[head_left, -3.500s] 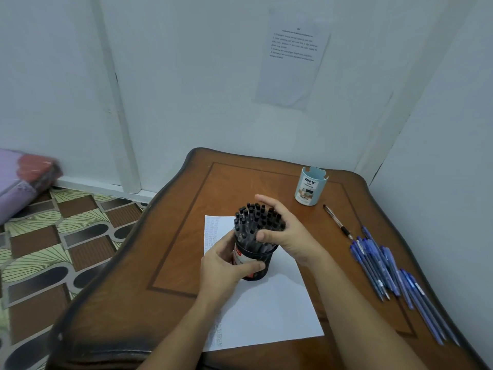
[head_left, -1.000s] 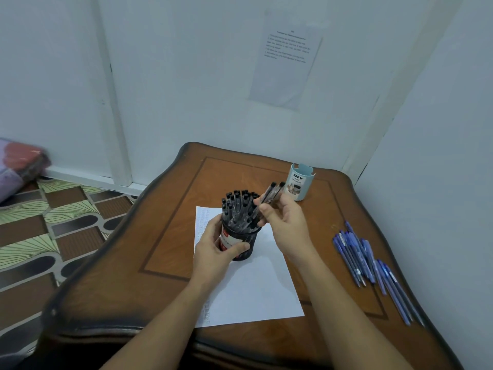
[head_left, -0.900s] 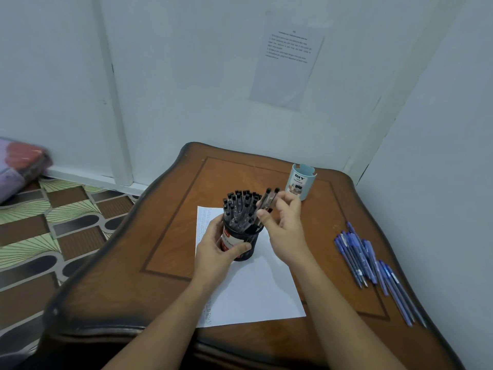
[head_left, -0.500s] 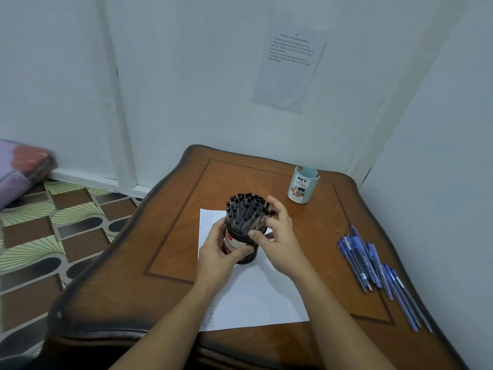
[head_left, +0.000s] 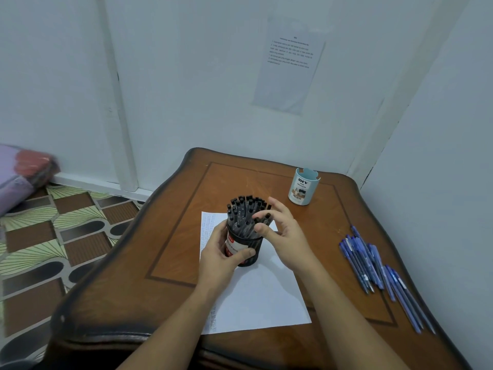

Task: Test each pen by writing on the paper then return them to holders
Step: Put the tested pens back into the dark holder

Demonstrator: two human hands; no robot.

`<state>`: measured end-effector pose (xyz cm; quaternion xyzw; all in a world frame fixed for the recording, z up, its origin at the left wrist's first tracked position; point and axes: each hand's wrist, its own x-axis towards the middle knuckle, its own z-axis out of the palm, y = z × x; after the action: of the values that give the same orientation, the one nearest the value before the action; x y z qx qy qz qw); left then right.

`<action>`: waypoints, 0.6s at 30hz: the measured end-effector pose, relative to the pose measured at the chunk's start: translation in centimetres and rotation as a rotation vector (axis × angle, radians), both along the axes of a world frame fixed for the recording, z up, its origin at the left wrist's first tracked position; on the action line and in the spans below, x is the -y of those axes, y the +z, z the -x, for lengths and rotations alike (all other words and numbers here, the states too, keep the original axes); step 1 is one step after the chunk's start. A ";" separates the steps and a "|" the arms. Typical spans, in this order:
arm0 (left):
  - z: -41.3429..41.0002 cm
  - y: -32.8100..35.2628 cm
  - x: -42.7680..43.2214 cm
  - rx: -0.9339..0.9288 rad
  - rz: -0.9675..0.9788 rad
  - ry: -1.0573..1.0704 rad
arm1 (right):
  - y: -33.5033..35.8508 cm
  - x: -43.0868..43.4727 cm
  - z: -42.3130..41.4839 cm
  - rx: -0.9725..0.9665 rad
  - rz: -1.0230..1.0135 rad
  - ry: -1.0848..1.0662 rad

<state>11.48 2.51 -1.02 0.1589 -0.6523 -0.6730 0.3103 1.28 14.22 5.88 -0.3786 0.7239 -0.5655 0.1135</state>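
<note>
On the wooden surface (head_left: pixel 173 263), atop the paper (head_left: pixel 261 297): gripping the black holder (head_left: pixel 241 249) of black pens (head_left: pixel 242 212) with the left hand (head_left: pixel 218 260), fingers curled round its wall. At the pen tops with the right hand (head_left: pixel 285 236), fingertips loosely bent against one cap; pinching or merely touching, impossible to tell. Best done by steadying the holder, pressing that pen straight down among the rest, then reaching for the blue pens (head_left: pixel 365 263) lying well apart to the right. Readable on the pale blue holder (head_left: pixel 302 186) near the far edge: "DIY". Seemingly "Pens" on the black one. Too small to read: the wall notice (head_left: pixel 289 65).
</note>
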 end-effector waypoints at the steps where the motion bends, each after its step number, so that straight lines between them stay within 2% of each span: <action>1: 0.0 0.0 0.0 -0.004 -0.007 -0.005 | -0.3 -0.1 0.2 0.044 0.040 0.013; 5: -0.1 0.2 -0.1 -0.006 -0.007 -0.007 | -1.4 -0.5 0.2 0.301 0.193 0.063; 12: -0.1 0.7 0.1 0.037 0.032 -0.002 | -1.8 -0.6 -0.3 0.639 0.419 0.075; 15: 0.0 0.7 0.4 0.059 0.048 -0.006 | -2.0 -0.9 -0.4 0.642 0.434 0.079; 18: 0.5 0.8 0.2 0.070 0.051 -0.072 | -2.4 -1.7 -0.1 0.566 0.430 0.021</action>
<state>11.00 2.33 -0.17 0.1507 -0.6850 -0.6609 0.2669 1.33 15.88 3.52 -0.2297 0.5243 -0.7862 0.2331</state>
